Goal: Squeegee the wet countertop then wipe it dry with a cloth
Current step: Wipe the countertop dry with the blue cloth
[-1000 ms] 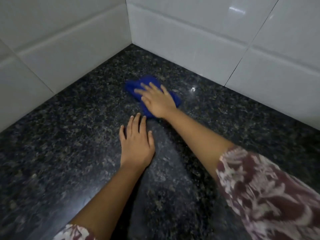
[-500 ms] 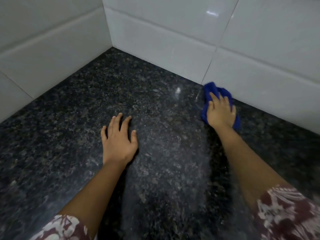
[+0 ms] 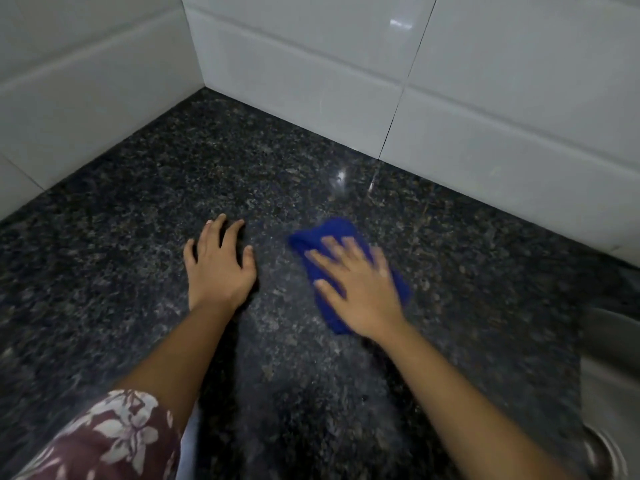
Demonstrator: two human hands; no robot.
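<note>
At the far left, the white tiled wall point(image 3: 86, 109) meets the dark speckled desk point(image 3: 114, 278) in a corner seam, and that strip is the likeliest place for damp to be left if the cloth passes stop short of it. Next comes the left hand point(image 3: 220, 266), palm down and flat on the stone with its fingers point(image 3: 214, 228) spread wide, holding nothing; it looks like a brace, and on a surface that may be slick, leaning hard on it could let it skid. To its right, apart from it, the right hand point(image 3: 360, 292) presses flat on the blue cloth point(image 3: 332, 233), fingers splayed over the fabric rather than gripping it. The cloth lies bunched on the middle of the desk, well short of the far wall, and the hand is motion-blurred. Held down by pressure alone, the cloth could slide out or fold under the palm, leaving streaks. At the right edge a metal sink point(image 3: 609, 375) shows; a stroke carried too far could drop the cloth into it. No squeegee is in view.
</note>
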